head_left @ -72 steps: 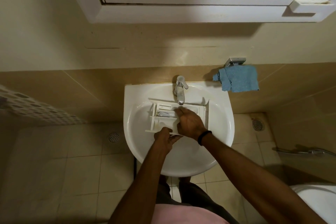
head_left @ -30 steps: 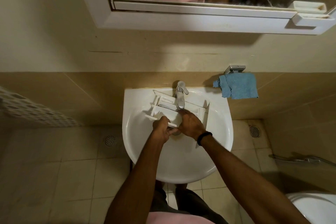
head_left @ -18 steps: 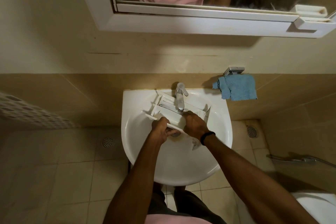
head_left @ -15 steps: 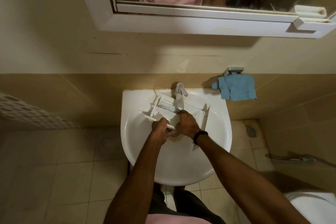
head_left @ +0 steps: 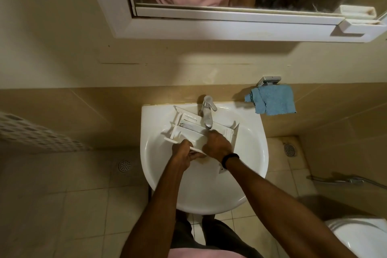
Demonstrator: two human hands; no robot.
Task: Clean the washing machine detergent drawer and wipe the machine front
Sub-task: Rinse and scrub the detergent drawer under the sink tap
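Observation:
A white plastic detergent drawer lies tilted in the white basin, under the chrome tap. My left hand grips the drawer's near front panel, fingers curled round its edge. My right hand rests on the drawer's right half, fingers bent down into a compartment; whether it holds anything there is hidden. A black band sits on that wrist. No washing machine is in view.
A blue cloth hangs from a chrome holder on the wall right of the basin. A mirror cabinet juts out above. A toilet stands at lower right, a spray hose beside it, floor drains on both sides.
The drawer has shifted back under the tap and turned slightly. My right hand has moved from the drawer's near edge up onto its right compartment. The left hand keeps its grip.

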